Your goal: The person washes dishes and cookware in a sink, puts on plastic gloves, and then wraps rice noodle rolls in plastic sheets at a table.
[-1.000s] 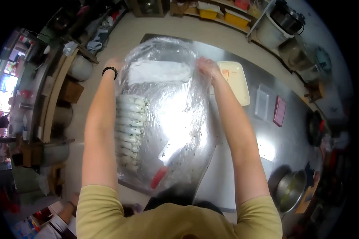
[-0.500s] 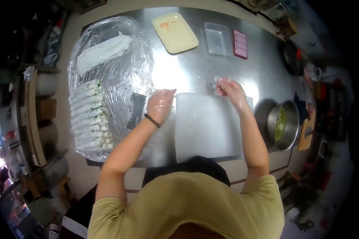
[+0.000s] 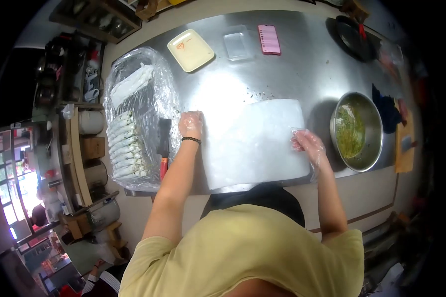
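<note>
A thin white sheet (image 3: 255, 148) lies flat at the front of the steel table, its exact kind not clear. My left hand (image 3: 191, 123), in a clear plastic glove, is closed at the sheet's upper left corner; the fingertips are mostly hidden. At the right edge, my gloved right hand (image 3: 308, 142) has its fingers bent together over the sheet's border. Left of my left hand lies a dark cleaver (image 3: 164, 141) with a red handle. Beyond it, white rolls with green flecks (image 3: 126, 148) line up on plastic wrap (image 3: 156, 94), below a folded white piece (image 3: 132, 85).
A steel bowl (image 3: 374, 148) with greenish-yellow food (image 3: 351, 133) stands right of my right hand. Farther back are a cream tray (image 3: 193, 52), a clear container (image 3: 237, 44), a pink phone (image 3: 269, 39) and a black pan (image 3: 349, 37). Dark crumbs (image 3: 260, 94) dot the steel.
My right hand has come down from above the sheet's top edge to its right side. The sheet is turned slightly, and my view has shifted. The cleaver's red handle now shows.
</note>
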Motion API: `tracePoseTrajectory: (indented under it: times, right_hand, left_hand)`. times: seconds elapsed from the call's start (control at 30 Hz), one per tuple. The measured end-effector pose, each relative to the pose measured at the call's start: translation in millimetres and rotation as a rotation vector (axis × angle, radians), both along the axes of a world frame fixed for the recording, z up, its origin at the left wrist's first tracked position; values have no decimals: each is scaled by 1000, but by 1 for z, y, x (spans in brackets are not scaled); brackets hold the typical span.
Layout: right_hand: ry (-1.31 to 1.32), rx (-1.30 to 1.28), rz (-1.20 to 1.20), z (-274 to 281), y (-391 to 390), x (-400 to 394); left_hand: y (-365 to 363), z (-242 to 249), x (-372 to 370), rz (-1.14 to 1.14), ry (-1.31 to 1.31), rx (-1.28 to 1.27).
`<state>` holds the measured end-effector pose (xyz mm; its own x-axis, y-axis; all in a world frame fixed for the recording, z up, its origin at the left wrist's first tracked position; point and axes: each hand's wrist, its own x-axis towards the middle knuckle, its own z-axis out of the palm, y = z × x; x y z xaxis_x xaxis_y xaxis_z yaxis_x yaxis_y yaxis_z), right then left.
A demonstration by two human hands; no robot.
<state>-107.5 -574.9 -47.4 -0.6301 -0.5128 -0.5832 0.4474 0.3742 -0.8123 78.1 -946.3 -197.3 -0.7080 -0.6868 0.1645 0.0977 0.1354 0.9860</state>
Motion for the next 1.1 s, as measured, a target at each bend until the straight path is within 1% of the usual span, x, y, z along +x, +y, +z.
tracePoseTrajectory:
  times: [0.03,0.07,0.1,0.13,0.2,0.23,0.37,0.53,0.6,0.63,0.77,0.83,0.93,0.97,1.03,1.07,1.1]
  right_hand:
    - [2,5,5,-1,6,-1]
    - [-6,4,-3,-2,11,-2]
    - [2,-22,4,-4,14,-3]
    - [10,-47,11,-6,17,-4]
    - [1,-44,10,-13,22,-6]
    - [2,-42,15,-15,24,-6]
    - [-17,-48,15,-18,26,-5]
    - [-47,-34,11,-24,23,-1]
    - [-52,-19,15,-24,18,1]
    - [-52,-5,19,-24,15,1]
    - [-55,-29,61,-24,1,3]
    - [-18,-29,100,-19,-7,3]
    - [-2,-31,81,-13,-15,6]
    - [0,-28,82,-13,-16,6]
    - [-14,-19,107,-15,-18,8]
    - [-13,-19,107,-16,-19,9]
    - [-21,-21,112,-18,-21,10]
  left_hand:
    - [21,52,-15,97,-597,-421]
    - [35,86,-25,193,-1192,-845]
    - [35,92,-29,206,-1232,-746]
    - [35,94,-31,198,-1238,-750]
    - [36,98,-35,224,-1235,-553]
    - [37,100,-36,238,-1259,-532]
    - [35,103,-39,215,-1318,-574]
    - [36,104,-39,169,-1307,-599]
    - [37,101,-32,85,-1183,-687]
    - [40,101,-29,82,-1168,-749]
    - [37,97,-22,79,-1140,-737]
    - [36,94,-22,153,-1048,-567]
    - [35,93,-25,174,-1056,-517]
    - [34,93,-27,175,-1055,-514]
    - [33,94,-30,130,-1124,-608]
    - [33,96,-30,130,-1123,-608]
    - [33,97,-29,77,-1130,-655]
